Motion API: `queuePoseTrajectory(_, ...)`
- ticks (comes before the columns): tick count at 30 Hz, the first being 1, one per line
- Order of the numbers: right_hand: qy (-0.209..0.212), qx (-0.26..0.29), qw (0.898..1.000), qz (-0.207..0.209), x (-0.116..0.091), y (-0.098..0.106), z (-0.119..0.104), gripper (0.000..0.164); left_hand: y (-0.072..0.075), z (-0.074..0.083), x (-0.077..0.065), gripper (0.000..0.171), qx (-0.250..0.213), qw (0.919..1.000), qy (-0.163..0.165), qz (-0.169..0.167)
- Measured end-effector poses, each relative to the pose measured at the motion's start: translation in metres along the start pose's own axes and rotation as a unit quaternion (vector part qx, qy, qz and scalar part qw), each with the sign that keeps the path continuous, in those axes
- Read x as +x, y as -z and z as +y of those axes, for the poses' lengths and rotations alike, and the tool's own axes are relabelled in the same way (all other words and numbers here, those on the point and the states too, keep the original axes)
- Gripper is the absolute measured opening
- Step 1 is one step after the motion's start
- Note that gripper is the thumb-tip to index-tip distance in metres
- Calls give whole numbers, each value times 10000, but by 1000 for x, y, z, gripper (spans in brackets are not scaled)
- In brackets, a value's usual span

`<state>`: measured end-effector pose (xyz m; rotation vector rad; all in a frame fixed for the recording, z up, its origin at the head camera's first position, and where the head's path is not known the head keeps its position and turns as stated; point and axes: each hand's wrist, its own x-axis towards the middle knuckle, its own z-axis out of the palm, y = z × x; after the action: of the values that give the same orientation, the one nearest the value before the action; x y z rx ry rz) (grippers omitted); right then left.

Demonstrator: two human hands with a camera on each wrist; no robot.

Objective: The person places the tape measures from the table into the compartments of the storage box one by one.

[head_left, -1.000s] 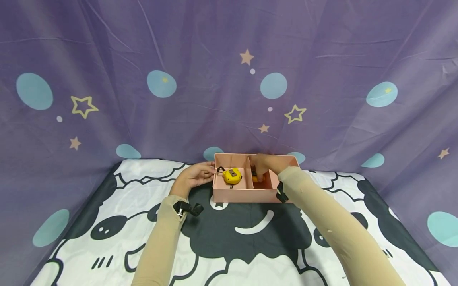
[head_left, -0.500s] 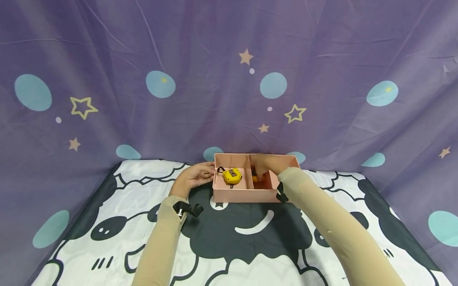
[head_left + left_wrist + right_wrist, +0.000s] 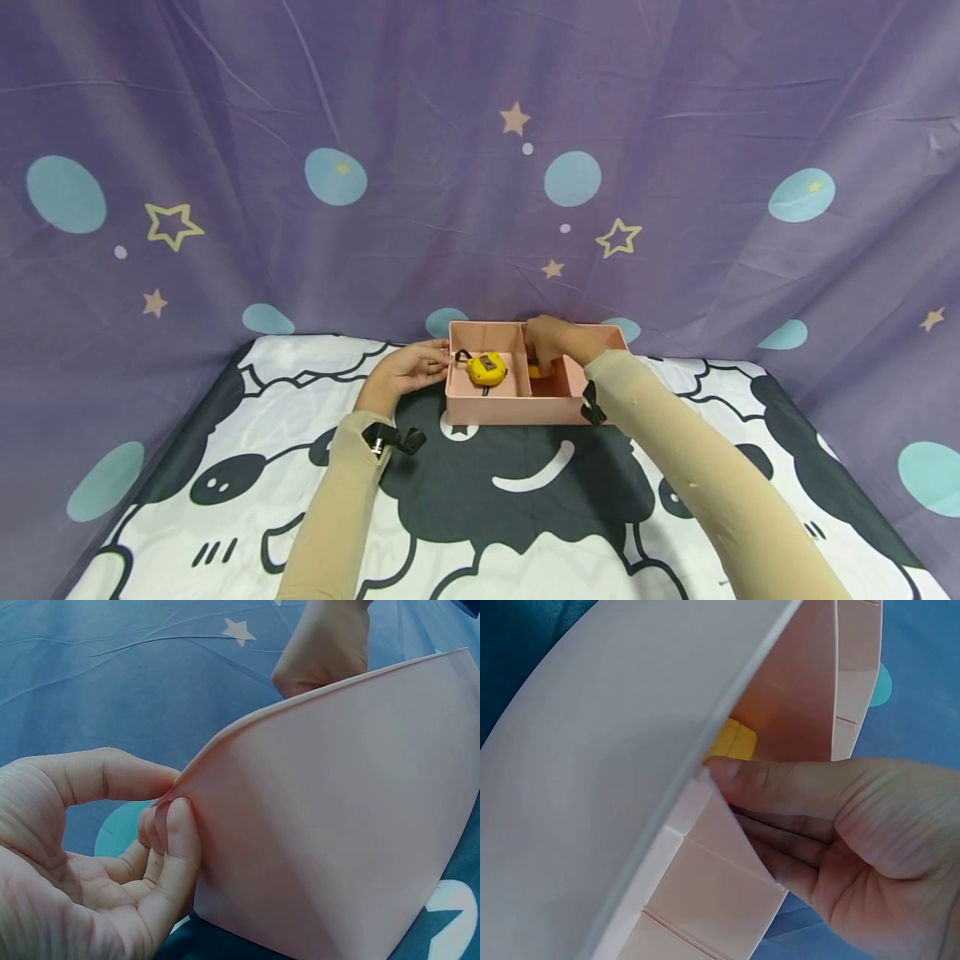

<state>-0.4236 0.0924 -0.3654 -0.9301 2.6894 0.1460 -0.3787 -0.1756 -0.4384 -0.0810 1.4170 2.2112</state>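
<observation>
The right hand (image 3: 553,338) sits higher, unclear if pinching the yellow piece (image 3: 739,741), while the left hand (image 3: 403,369) pinches the box (image 3: 517,412), probably to steady it.

Extends left arm (image 3: 326,508) and right arm (image 3: 712,475) from the bottom edge of the head view, holding left hand (image 3: 405,371), fingers (image 3: 182,836) bent, left of centre and right hand (image 3: 553,337), angled downward, right of centre.
</observation>
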Motion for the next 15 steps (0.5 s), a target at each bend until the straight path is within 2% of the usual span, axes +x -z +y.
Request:
queuePoseTrajectory(10,126,-125,9997,174,0,-1,0,21,-2,1,-2,43,66,10000,20,-5)
queuePoseTrajectory(15,-21,-168,9999,27,1,0,0,21,-1,1,0,43,85,10000,26,29)
